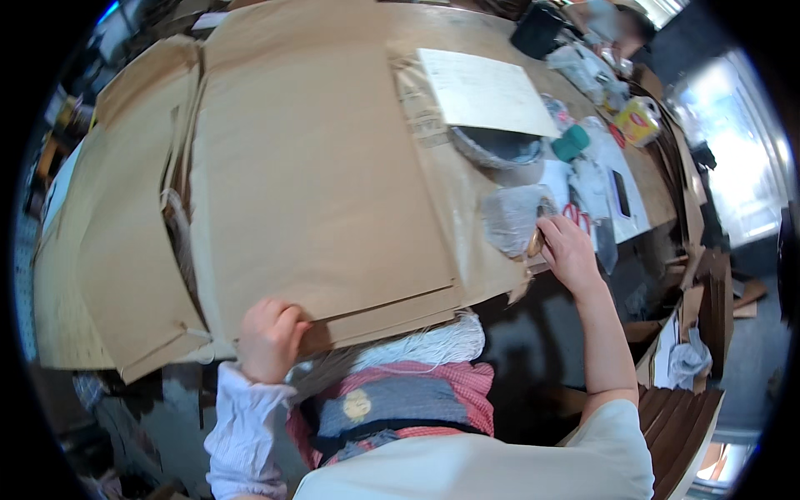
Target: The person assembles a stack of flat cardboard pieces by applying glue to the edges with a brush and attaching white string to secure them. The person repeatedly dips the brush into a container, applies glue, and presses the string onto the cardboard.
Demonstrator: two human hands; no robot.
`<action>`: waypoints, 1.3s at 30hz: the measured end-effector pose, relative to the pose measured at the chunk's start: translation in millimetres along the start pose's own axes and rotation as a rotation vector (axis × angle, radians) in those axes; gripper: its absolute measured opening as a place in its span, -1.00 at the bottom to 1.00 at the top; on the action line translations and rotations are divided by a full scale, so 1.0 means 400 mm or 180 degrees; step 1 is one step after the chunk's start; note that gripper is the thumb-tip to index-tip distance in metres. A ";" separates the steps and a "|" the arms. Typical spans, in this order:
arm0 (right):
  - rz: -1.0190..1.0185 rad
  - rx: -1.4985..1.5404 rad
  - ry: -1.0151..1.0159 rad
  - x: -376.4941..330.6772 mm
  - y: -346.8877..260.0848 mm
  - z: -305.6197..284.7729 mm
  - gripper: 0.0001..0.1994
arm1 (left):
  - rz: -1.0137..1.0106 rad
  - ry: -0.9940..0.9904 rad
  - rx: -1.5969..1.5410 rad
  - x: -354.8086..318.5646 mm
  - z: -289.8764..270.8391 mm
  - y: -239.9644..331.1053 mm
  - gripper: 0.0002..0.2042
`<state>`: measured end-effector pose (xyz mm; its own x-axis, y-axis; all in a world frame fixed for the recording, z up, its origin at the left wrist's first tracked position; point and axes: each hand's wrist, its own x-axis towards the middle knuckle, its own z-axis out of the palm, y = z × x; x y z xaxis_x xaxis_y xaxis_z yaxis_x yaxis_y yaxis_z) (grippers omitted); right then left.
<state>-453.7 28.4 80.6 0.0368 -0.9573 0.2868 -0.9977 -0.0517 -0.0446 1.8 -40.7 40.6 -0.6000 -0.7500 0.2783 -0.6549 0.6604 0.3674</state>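
Observation:
A stack of large brown paper sheets [308, 167] lies on the table in front of me. At its near left corner, my left hand [271, 337] has its fingers curled on the paper's edge. Off to the right, my right hand [568, 254] is closed around a small tool with a tan, wooden-looking handle [535, 242]; its working end is unclear. That tool is beside a clear plastic-wrapped thing [510, 221] at the table's right edge. A bundle of white strings [429, 342] hangs below the stack, over my lap.
More folded brown paper [125, 242] lies at the left. On the right are a bowl [492, 150] partly under a white board [483, 92], a green lid-like piece [571, 143], red-handled scissors [575, 218] and a phone [621, 193]. Another person [604, 21] is at the far right.

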 end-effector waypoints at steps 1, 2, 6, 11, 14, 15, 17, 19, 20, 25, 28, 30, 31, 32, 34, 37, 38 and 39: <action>0.0203 0.0146 0.0226 0.017 0.009 -0.002 -0.82 | 0.0020 -0.0072 -0.0061 0.005 -0.009 -0.012 -0.75; 0.0391 0.0299 0.0443 0.037 0.021 -0.002 -0.85 | -0.0113 -0.0146 0.0021 0.018 -0.015 -0.003 -0.72; 0.1866 0.2310 0.1384 0.191 0.065 -0.002 -0.78 | -0.0337 0.0083 0.0124 0.035 -0.001 0.023 -0.66; 0.2347 0.2404 0.1410 0.329 0.127 0.145 -0.74 | -0.0036 -0.0699 -0.0782 -0.120 0.030 0.123 -0.74; 0.2200 0.1595 0.1278 0.340 0.119 0.128 -0.71 | -0.0387 -0.1032 -0.0183 -0.235 0.152 0.074 -0.78; 0.2201 0.1734 0.1359 0.338 0.124 0.114 -0.70 | -0.0490 -0.0836 0.0152 -0.258 0.180 0.049 -0.78; 0.2222 0.2005 0.1482 0.326 0.116 0.077 -0.70 | -0.0522 -0.0871 0.0415 -0.286 0.200 0.015 -0.81; 0.2276 0.2233 0.1279 0.323 0.089 0.064 -0.69 | -0.0741 -0.0959 0.0247 -0.295 0.212 0.001 -0.84; 0.2318 0.2290 0.1214 0.320 0.093 0.072 -0.69 | -0.0540 -0.0843 0.0079 -0.291 0.200 0.007 -0.89; 0.1940 0.0643 0.0725 0.350 0.191 0.084 -0.62 | -0.0121 -0.0336 -0.0076 -0.243 0.125 0.065 -0.90; 0.1954 0.0672 0.0802 0.389 0.115 -0.016 -0.58 | -0.0334 -0.0293 -0.0194 -0.275 0.059 0.071 -0.91; 0.1559 0.1655 0.1190 0.351 0.029 -0.029 -0.73 | -0.0519 -0.0328 -0.0509 -0.266 0.027 0.082 -0.94; 0.1285 0.2669 0.1524 0.315 -0.070 -0.036 -0.88 | -0.0642 -0.0239 -0.0728 -0.260 0.021 0.078 -0.96; 0.1451 0.3139 0.1481 0.265 -0.161 -0.038 -0.91 | -0.1498 -0.0501 -0.1822 -0.280 0.014 0.078 -0.96; 0.1086 0.3645 0.1362 0.175 -0.331 -0.032 -0.93 | -0.2301 -0.0754 -0.2629 -0.269 -0.026 0.073 -0.95; 0.0186 0.3710 -0.0154 0.124 -0.560 -0.031 -0.82 | -0.1160 -0.0403 -0.0092 -0.264 -0.086 0.037 -0.92; -0.0705 0.2996 -0.0050 0.144 -0.604 -0.019 -0.79 | -0.1030 -0.0170 0.0214 -0.250 -0.100 0.031 -0.91; -0.1055 0.3061 -0.0024 0.158 -0.649 0.005 -0.77 | -0.0885 0.0052 0.0520 -0.236 -0.108 0.023 -0.89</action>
<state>-192.4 -19.0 108.5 0.3067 -0.8549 0.4185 -0.4681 -0.5183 -0.7157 72.5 34.4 56.0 -0.3812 -0.9021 0.2021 -0.8586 0.4265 0.2844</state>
